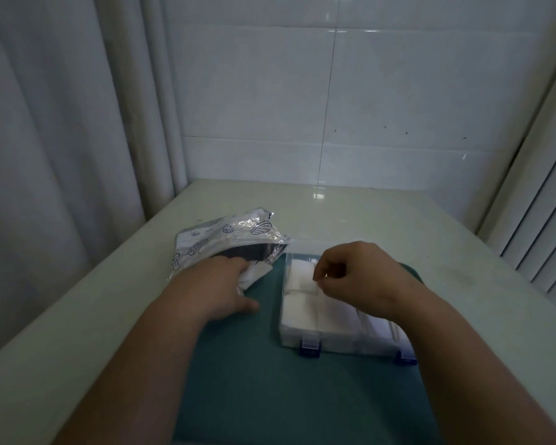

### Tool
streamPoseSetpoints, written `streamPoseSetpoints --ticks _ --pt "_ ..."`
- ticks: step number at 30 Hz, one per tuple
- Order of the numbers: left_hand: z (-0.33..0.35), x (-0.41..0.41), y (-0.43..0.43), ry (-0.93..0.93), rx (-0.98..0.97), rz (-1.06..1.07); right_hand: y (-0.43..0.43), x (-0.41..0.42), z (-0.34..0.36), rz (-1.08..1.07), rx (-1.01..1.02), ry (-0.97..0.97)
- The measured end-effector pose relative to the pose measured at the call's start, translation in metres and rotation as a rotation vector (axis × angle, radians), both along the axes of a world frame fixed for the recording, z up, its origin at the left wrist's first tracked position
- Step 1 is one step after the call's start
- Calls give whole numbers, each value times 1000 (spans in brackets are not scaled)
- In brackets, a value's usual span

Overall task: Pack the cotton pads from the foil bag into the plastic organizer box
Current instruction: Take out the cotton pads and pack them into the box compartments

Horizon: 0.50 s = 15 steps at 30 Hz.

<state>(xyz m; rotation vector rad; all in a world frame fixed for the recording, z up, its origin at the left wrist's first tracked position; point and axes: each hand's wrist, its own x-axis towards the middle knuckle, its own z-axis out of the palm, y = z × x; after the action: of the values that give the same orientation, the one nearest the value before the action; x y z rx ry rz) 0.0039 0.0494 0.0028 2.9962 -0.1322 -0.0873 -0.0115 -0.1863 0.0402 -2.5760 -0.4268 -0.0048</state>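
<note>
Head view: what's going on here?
A person is packing pads from the foil bag into the box, which sits on a green mat. The left hand reaches into the bag's mouth, fingertips hidden. The right hand pinches a pad over the box's far-left compartment. The near compartments already hold pads.

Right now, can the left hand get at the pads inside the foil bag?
Probably yes. The open mouth of the foil bag faces the left hand, whose fingers reach into it. White pads show at the mouth and nothing stands between. The fingertips are hidden, so I cannot confirm a grip.
</note>
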Motion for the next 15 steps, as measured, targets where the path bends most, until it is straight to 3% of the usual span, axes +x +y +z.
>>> streamPoseSetpoints --ticks 15 --pt "-21 10 -9 -184 151 -4 5 1 -6 10 -46 -30"
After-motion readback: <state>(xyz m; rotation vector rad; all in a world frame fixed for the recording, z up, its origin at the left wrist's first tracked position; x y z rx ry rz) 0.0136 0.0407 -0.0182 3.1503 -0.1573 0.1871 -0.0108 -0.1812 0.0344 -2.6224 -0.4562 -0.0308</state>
